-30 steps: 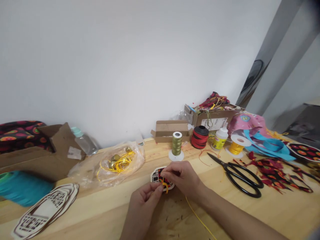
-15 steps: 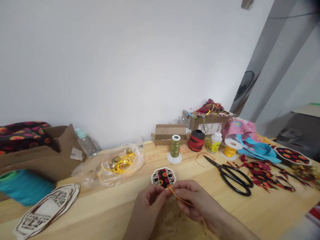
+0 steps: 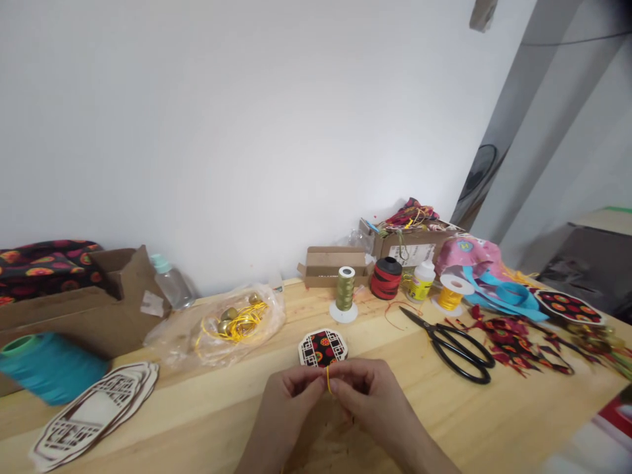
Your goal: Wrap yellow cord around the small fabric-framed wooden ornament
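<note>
From my end, head view: left hand [image 3: 292,400] and right hand [image 3: 369,394] meet at the fingertips, thumb and forefinger of each pinching the yellow cord [image 3: 328,382], a short curve of it showing between them. Patterned panel [image 3: 324,346] lies on the wooden table [image 3: 217,411] just beyond; its near edge is hidden behind the fingers, so I can't tell if they touch it or if the cord runs to it. Step in hand, my read: working the cord, maybe a loop or knot. Next move, I reckon, calls for fine control: one pinch steady, the other drawing evenly. Black scissors [image 3: 447,342] lie off to the right, untouched.
</note>
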{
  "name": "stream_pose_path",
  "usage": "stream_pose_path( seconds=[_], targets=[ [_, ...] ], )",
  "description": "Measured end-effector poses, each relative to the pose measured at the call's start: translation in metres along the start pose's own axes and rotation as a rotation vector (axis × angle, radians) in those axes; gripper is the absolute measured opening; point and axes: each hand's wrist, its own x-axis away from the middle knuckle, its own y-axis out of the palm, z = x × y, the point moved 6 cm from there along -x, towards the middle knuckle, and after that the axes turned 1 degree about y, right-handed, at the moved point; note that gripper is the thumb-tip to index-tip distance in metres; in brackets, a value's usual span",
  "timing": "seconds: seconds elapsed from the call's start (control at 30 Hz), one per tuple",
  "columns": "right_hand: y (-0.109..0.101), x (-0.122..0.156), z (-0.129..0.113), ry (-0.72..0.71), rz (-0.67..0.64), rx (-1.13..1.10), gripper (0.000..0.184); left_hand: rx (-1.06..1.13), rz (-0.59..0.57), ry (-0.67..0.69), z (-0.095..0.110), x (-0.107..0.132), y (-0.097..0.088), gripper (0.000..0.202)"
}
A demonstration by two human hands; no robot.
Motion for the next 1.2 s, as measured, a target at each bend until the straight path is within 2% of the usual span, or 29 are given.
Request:
stream_pose_path(
  seconds=[0.07,0.17,0.37,0.5,0.63,0.73,0.9,1.0,1.1,1.2],
  targets=[
    [-0.003,0.000,-0.006,-0.047,0.053,0.191,0.017,0.013,-0.008,-0.004,-0.003,-0.002,0.000,0.014],
    [-0.004,-0.001,-0.014,-0.100,0.049,0.427,0.015,0.056,-0.069,-0.005,-0.003,-0.001,0.004,0.013],
    [-0.007,0.000,-0.024,-0.169,0.028,0.636,0.015,0.168,-0.050,-0.099,0.002,0.007,0.008,0.010],
    [-0.007,0.001,-0.020,-0.173,0.012,0.633,0.014,0.079,-0.092,-0.101,0.001,0.004,0.010,0.016],
    [-0.009,0.005,-0.006,-0.108,-0.024,0.414,0.015,0.003,-0.074,-0.120,-0.006,-0.001,0.005,0.025],
    [-0.012,0.009,0.004,-0.085,0.004,0.333,0.019,-0.044,-0.071,-0.120,-0.010,-0.004,0.003,0.028],
    [-0.008,0.010,0.003,-0.114,0.054,0.413,0.026,-0.019,-0.104,-0.120,-0.013,-0.005,0.007,0.027],
    [-0.005,0.007,-0.001,-0.119,0.057,0.523,0.023,0.017,-0.111,-0.115,-0.012,-0.004,0.008,0.024],
    [-0.006,0.004,-0.001,-0.088,0.058,0.613,0.013,-0.123,-0.082,-0.037,-0.005,-0.002,0.004,0.019],
    [-0.010,0.002,0.002,-0.062,0.059,0.624,0.012,-0.300,-0.075,0.067,0.003,0.002,0.002,0.020]
  ],
)
